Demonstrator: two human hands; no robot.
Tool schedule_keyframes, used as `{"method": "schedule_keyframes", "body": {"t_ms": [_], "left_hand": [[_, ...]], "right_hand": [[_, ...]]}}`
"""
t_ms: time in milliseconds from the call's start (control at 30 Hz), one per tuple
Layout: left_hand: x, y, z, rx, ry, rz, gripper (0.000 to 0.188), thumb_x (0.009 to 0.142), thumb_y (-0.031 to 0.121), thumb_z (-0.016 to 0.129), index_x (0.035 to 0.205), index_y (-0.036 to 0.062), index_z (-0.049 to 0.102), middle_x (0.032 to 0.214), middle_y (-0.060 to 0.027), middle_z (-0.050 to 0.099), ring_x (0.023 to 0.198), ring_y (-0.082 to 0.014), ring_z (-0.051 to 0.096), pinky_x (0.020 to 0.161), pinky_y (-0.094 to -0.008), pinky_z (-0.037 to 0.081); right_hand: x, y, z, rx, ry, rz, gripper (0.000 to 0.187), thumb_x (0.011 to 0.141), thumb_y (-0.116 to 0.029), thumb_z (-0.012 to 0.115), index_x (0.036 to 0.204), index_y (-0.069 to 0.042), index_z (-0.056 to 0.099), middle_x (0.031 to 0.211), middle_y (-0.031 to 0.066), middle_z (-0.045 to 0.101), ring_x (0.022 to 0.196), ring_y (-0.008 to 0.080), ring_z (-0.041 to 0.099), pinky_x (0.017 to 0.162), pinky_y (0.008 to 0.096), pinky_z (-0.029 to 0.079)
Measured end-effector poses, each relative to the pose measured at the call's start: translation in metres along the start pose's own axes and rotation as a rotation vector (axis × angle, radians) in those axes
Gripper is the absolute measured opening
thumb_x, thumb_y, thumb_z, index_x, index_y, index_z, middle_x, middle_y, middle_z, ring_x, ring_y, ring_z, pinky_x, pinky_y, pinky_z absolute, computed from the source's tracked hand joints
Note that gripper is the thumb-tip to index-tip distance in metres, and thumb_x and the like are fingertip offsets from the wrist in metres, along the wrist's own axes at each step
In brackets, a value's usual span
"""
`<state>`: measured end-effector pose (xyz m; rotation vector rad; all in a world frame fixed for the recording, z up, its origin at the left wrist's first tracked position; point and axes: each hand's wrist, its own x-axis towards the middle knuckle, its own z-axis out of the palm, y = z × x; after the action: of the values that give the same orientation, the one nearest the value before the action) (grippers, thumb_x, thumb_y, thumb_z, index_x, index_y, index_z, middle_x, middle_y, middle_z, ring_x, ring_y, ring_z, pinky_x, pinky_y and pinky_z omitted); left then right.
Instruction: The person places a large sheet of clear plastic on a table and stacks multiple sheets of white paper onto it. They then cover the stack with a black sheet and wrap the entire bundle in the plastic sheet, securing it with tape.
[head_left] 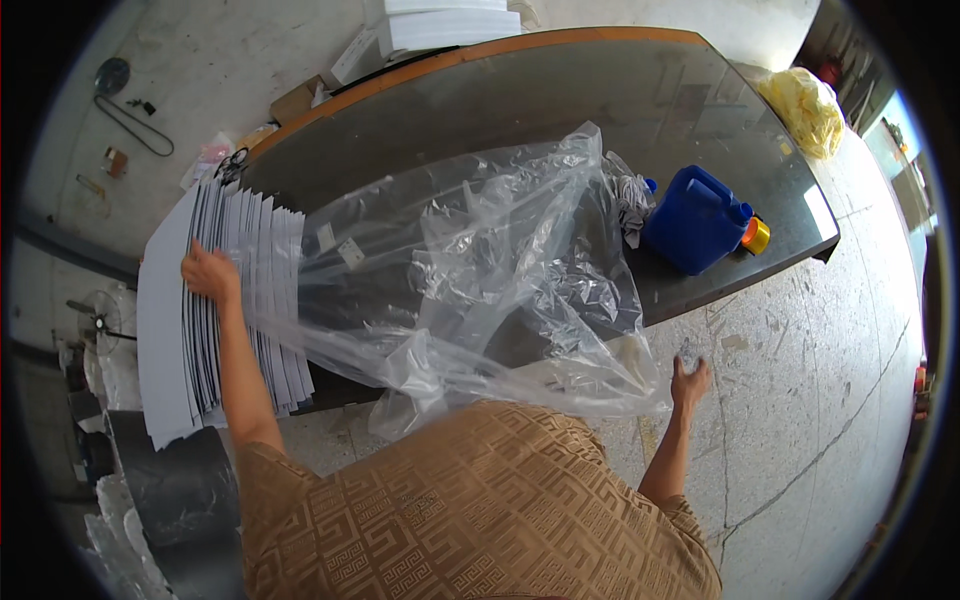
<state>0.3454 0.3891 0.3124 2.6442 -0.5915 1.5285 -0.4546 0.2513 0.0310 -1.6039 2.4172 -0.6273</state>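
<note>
A row of white sheets (165, 300), overlapping like a fan, lies at the table's left end. My left hand (210, 273) is on them, fingers bent and closed at the sheets' edges; its fingertips are partly hidden. A large clear plastic bag (480, 250) spreads crumpled over the middle of the table, its left end reaching the sheets and its near edge hanging over the front. My right hand (690, 382) is off the table's front edge, right of the bag's corner and apart from it. Its thumb and fingers are apart, with nothing visible between them.
A blue jug (692, 222) lies at the right of the dark table (690, 110), beside a gold-coloured roll (757, 235) and a crumpled greyish bundle (632, 205). Black-handled scissors (232, 163) are behind the sheets. A yellow bag (805, 110) sits beyond the right end. White foam blocks (450, 28) stand behind.
</note>
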Motion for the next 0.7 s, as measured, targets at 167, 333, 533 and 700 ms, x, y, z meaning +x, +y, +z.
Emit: {"method": "schedule_keyframes", "body": {"t_ms": [167,333,533,700], "left_hand": [[-0.043,0.179,-0.14,-1.27,-0.46,0.463,0.064,0.082,0.026,0.069,0.135,0.0036,0.043,0.143,-0.0229,0.033,0.128,-0.0385,0.039,0.106,-0.0423,0.033],[-0.176,0.255,-0.096,-0.926,-1.095,0.797,0.082,0.073,0.042,0.074,0.139,0.0084,0.039,0.135,-0.0257,0.042,0.125,-0.0368,0.044,0.1,-0.0408,0.04],[-0.12,0.231,0.093,-1.07,-1.073,0.349,0.034,0.087,0.032,0.061,0.076,0.0008,0.067,0.071,-0.0195,0.064,0.063,-0.0288,0.062,0.06,-0.0403,0.046],[0.042,0.213,0.22,-0.656,-0.663,0.097,0.041,0.092,0.039,0.052,0.09,0.0013,0.069,0.095,-0.0235,0.066,0.094,-0.0393,0.063,0.081,-0.0439,0.049]], "right_hand": [[0.022,-0.169,0.03,0.543,-0.051,-0.409,0.093,0.075,-0.035,0.078,0.142,0.002,0.026,0.144,0.0283,0.023,0.13,0.0361,0.034,0.1,0.0404,0.04],[0.005,-0.272,0.049,0.813,-0.656,-0.092,0.066,0.082,-0.034,0.072,0.131,0.001,0.044,0.087,0.0135,0.064,0.066,0.0175,0.062,0.06,0.0287,0.05],[-0.01,-0.169,0.033,0.839,-0.424,0.057,0.033,0.095,-0.032,0.056,0.08,-0.004,0.065,0.055,-0.0018,0.051,0.048,0.0066,0.044,0.047,0.025,0.037],[-0.082,0.04,0.022,0.694,-0.082,0.602,0.039,0.094,-0.036,0.053,0.074,-0.004,0.06,0.051,-0.0008,0.044,0.044,0.0097,0.042,0.041,0.0257,0.036]]}}
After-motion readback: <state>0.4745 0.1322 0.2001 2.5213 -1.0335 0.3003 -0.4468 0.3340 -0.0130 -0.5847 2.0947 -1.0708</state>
